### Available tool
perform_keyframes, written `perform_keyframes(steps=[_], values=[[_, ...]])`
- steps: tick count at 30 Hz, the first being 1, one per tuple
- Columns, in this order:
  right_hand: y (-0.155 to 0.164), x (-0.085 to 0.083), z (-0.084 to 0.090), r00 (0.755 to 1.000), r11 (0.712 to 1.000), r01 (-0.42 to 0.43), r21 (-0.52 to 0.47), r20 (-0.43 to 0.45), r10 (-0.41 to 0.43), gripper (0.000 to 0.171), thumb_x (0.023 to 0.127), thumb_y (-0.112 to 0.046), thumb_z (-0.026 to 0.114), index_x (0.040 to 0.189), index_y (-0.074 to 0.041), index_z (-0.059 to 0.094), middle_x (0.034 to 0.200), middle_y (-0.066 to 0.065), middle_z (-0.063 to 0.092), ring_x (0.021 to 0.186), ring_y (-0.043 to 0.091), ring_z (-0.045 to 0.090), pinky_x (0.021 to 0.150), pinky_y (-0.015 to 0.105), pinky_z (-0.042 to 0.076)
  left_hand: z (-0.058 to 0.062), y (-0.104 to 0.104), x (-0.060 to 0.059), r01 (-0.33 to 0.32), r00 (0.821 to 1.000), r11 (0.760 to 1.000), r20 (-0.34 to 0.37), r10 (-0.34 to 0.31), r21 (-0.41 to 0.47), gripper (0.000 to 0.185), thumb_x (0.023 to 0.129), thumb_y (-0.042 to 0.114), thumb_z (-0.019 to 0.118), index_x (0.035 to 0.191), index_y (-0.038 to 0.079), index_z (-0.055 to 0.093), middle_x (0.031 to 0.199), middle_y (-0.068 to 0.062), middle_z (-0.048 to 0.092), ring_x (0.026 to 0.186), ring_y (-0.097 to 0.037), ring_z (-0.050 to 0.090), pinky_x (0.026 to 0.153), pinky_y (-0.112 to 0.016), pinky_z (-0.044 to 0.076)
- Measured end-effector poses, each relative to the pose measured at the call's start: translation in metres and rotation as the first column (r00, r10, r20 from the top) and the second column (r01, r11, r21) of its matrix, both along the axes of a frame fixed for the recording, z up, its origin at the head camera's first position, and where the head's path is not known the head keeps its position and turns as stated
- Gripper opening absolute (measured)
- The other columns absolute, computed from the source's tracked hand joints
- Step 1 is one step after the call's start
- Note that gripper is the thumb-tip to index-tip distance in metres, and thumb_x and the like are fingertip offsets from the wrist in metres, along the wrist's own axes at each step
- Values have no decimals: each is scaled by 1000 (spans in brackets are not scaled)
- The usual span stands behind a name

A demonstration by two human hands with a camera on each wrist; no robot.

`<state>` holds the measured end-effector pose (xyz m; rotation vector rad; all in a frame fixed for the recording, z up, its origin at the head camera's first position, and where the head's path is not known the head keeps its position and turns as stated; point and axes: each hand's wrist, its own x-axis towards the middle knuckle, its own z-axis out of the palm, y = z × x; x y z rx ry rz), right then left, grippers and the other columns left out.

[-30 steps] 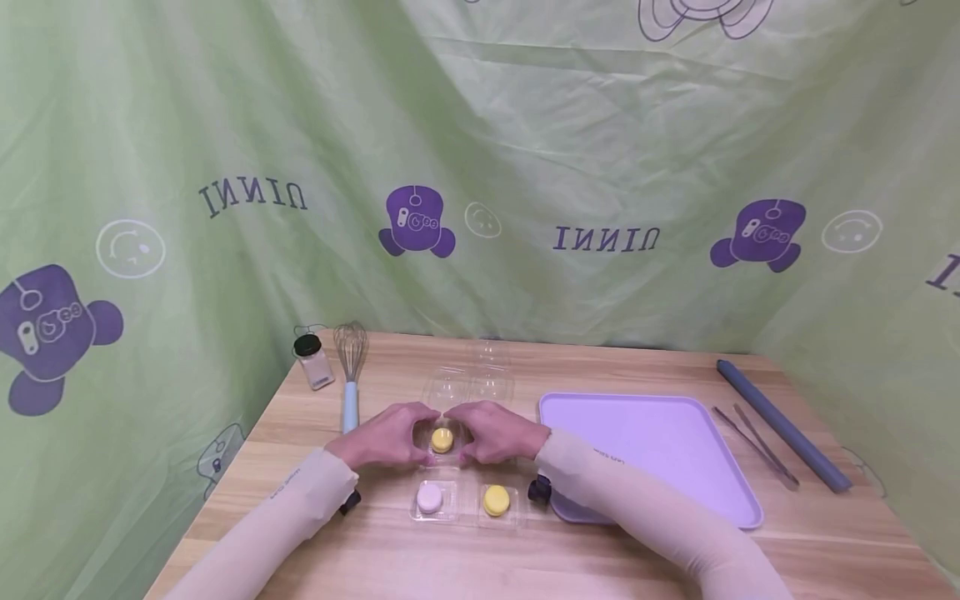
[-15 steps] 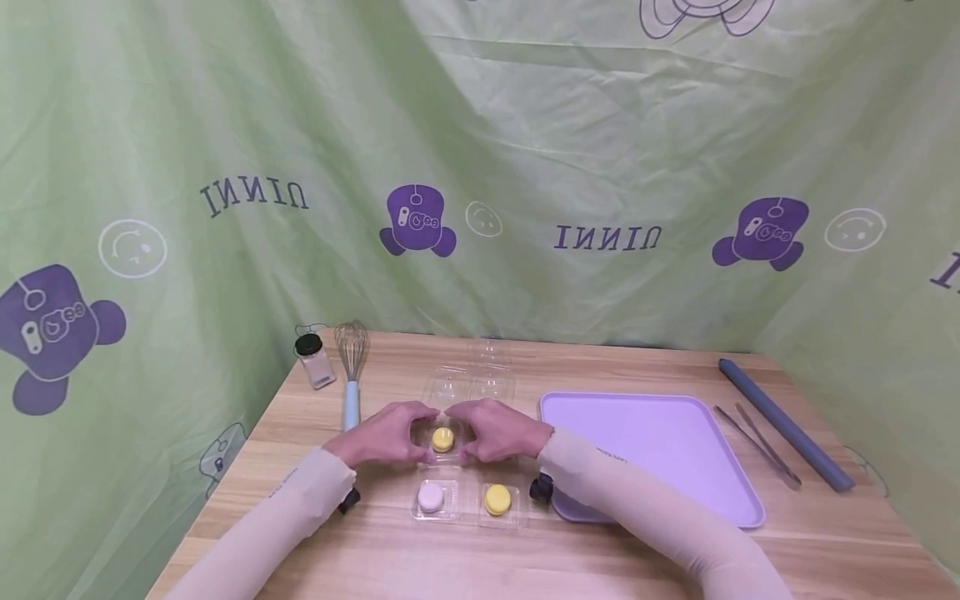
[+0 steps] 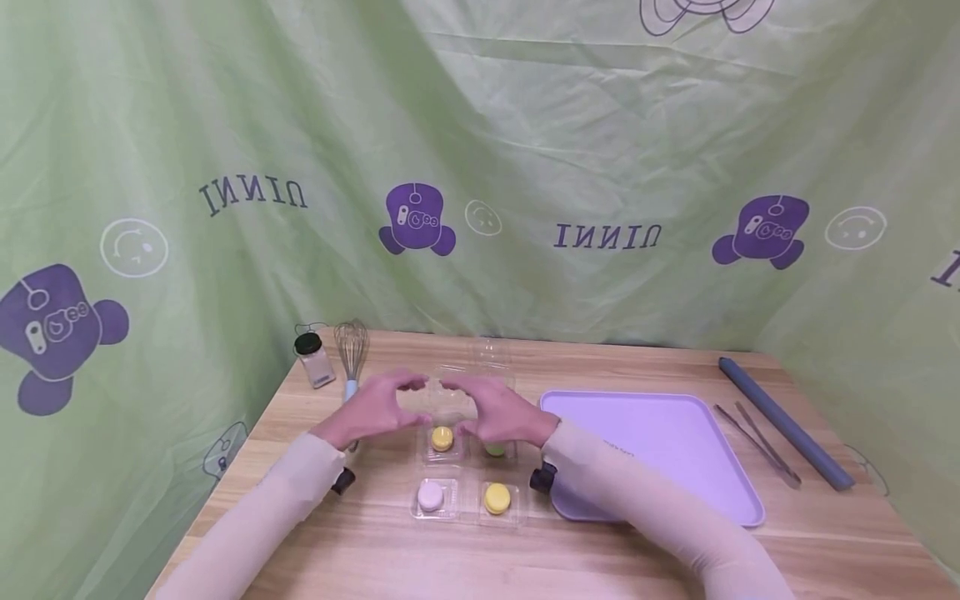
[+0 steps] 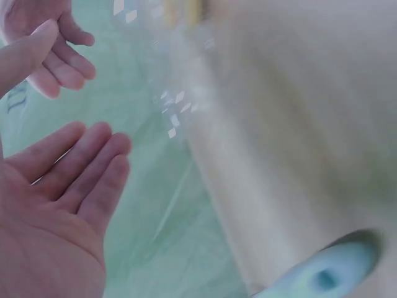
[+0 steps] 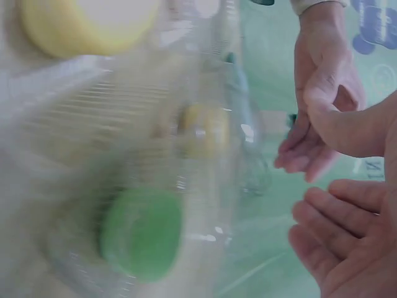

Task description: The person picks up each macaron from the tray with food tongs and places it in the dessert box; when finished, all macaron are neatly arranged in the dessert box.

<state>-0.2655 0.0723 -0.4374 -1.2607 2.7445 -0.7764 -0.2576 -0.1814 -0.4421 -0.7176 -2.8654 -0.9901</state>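
Lilac tray (image 3: 645,454), tongs (image 3: 752,442) beside blue rod (image 3: 783,422), whisk (image 3: 351,360) beside jar (image 3: 316,362)

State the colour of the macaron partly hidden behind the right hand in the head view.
Green; the macaron shows best in the right wrist view, though blurred.

Left hand (image 3: 378,407) and right hand (image 3: 498,410) near each other but apart, palms inward, thumbs (image 4: 28,57) wide of the fingers (image 4: 107,194).

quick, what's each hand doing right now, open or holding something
Left hand: open, holding nothing, near the farther yellow macaron.
Right hand: open, holding nothing, near the green macaron.
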Motion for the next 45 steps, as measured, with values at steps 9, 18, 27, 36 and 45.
perform_keyframes(steps=[9, 18, 27, 36, 45], values=[[8, -29, 37, 997, 964, 20, -266, -73, -41, 91, 80, -15, 84, 155, -6, 35, 160, 14, 42, 141, 33, 49, 117, 46, 45, 49, 1, -35, -37, 993, 995, -106, 48, 97, 99, 76, 46, 85, 155, 10, 38, 162, -13, 40, 149, -37, 37, 123, -64, 29], [25, -69, 62, 989, 903, 148, -403, 53, -139, 97, 78, -9, 84, 159, -12, 30, 166, 8, 33, 150, 30, 38, 123, 45, 38, 72, 15, -77, -40, 989, 991, -136, 57, 128, 105, 76, 44, 87, 158, 11, 31, 165, -10, 35, 152, -34, 33, 124, -63, 27], [50, -110, 62, 962, 844, 250, -474, 218, -163, 93, 84, -9, 80, 160, -10, 26, 168, 11, 29, 152, 38, 32, 124, 53, 35, 68, 35, -118, -69, 995, 993, -60, 75, 99, 100, 79, 38, 85, 158, 8, 31, 161, -14, 41, 149, -34, 39, 125, -54, 32], [80, -137, 27, 903, 844, 371, -388, 361, -231, 89, 89, -15, 75, 161, -11, 23, 169, 11, 25, 152, 40, 32, 126, 53, 32, 44, 55, -143, -70, 995, 994, 74, 65, 78, 98, 81, 30, 84, 159, 6, 28, 163, -15, 38, 150, -35, 38, 126, -52, 31], [81, -154, -10, 867, 900, 382, -211, 420, -269, 85, 90, -10, 72, 160, -8, 24, 167, 14, 28, 151, 40, 33, 127, 53, 27, 16, 72, -151, -22, 990, 998, 141, 29, -53, 90, 84, 23, 80, 156, 0, 31, 160, -20, 40, 148, -38, 40, 126, -50, 32]])
